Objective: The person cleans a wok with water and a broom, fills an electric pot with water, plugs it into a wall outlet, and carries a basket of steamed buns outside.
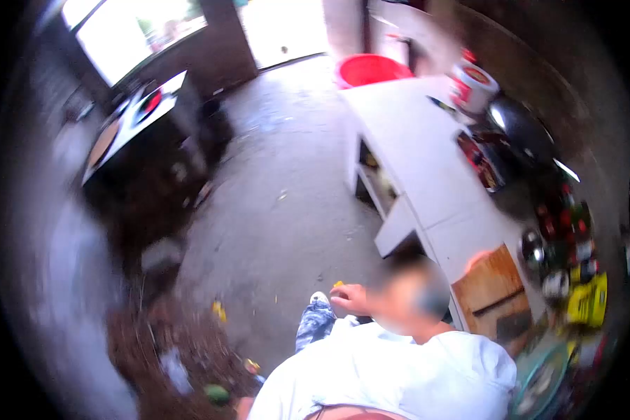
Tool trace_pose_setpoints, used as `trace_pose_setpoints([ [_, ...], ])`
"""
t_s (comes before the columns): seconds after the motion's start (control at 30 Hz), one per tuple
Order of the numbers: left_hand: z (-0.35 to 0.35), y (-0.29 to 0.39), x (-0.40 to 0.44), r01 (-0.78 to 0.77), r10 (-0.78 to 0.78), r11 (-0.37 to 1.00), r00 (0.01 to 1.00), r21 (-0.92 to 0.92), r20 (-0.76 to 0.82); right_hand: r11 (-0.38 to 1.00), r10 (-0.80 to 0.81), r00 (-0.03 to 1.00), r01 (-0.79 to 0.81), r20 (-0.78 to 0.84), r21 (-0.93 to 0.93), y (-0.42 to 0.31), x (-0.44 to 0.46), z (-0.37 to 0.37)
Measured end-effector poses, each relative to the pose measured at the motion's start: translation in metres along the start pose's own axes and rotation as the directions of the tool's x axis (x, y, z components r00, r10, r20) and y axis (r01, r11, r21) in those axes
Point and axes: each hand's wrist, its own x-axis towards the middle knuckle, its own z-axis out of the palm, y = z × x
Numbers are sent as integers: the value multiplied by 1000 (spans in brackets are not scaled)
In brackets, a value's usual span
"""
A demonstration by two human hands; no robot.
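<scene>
My right hand (350, 298) is held out over the floor, left of a blurred patch that covers part of the arm. Its fingers look loosely bent and apart. A small yellow piece (338, 284) shows at the fingertips; whether they touch it or it lies on the floor behind, I cannot tell. Just below the hand is a shoe (318, 298) with a blue trouser leg (313, 325). A little skin at the bottom edge, left of my white shirt (371, 371), may belong to my left hand (244, 408); its fingers are hidden.
A long white counter (427, 154) runs along the right, with a wooden board (493, 294), a black pan (521, 129), a white bucket (476, 87) and a yellow packet (588, 301). Beyond stands a red basin (374, 70). Brown litter (154, 343) and a green item (217, 393) lie lower left.
</scene>
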Motion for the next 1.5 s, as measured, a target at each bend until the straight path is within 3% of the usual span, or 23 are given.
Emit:
trace_pose_setpoints([
  [0.03,-24,53,41,-159,160,987,987,32,-16,978,183,982,-176,-52,112,6,5,-12],
  [0.17,-121,325,139,-763,757,645,646,-41,-97,957,234,934,-173,-270,231,27,15,-58],
  [0.2,-145,409,111,-668,725,628,689,-399,-14,924,316,911,-232,-265,303,24,18,-84],
  [0.3,-186,592,49,-662,809,513,586,-546,49,862,469,750,-272,-467,428,46,42,-129],
  [0.4,-182,683,8,-778,926,340,375,-528,43,874,471,585,-206,-661,440,59,55,-168],
  [0.5,-157,712,3,-860,915,317,167,-399,367,859,504,370,-122,-781,496,56,26,-172],
  [0.57,-128,722,3,-851,839,343,86,-399,538,695,676,244,101,-695,712,36,-14,-165],
  [0.63,-72,735,76,-476,708,639,56,-604,704,635,739,29,301,-673,711,41,-78,-135],
  [0.67,-65,746,64,-502,686,636,19,-586,728,564,809,-100,414,-580,715,68,-107,-111],
  [0.7,-62,745,38,-860,648,236,-207,-452,733,513,852,-222,526,-473,678,94,-136,-86],
  [0.77,-44,734,31,-922,482,-267,-381,-282,789,568,807,-479,469,-345,676,47,-206,-72],
  [0.8,-22,728,46,-949,553,-91,-300,-301,777,581,781,-571,512,-255,633,27,-242,-67],
  [0.83,-20,720,23,-941,560,-195,-337,-276,757,573,800,-588,687,-122,446,22,-275,-63],
  [0.9,-11,708,-6,-920,562,-308,-383,-244,733,687,710,-704,685,-21,243,21,-343,-58],
  [0.93,1,700,11,-923,620,-131,-360,-361,697,686,712,-702,705,35,178,36,-386,-49],
  [1.07,21,672,45,-959,500,-198,-279,-205,820,705,687,-677,709,265,-19,54,-496,-69],
  [1.13,28,657,25,-975,544,-139,-221,-172,810,695,707,-674,718,216,-38,61,-531,-77],
  [1.23,34,619,-17,-917,562,-346,-372,-199,739,629,765,-593,772,252,-91,94,-586,-81],
  [1.3,19,601,-81,-977,648,-155,-215,-150,731,560,823,-567,816,-15,-147,134,-616,-57],
  [1.37,24,598,-44,-980,626,169,26,-103,780,615,753,-656,732,-57,-295,161,-632,-47],
  [1.43,7,587,-90,-941,650,-336,-209,29,730,664,715,-698,690,-24,-289,155,-629,-42],
  [1.47,9,580,-69,-984,649,-65,-170,-169,741,712,674,-738,637,32,-294,151,-623,-34],
  [1.5,5,577,-47,-987,659,-60,-152,-149,737,757,630,-772,585,84,-291,144,-615,-26],
])
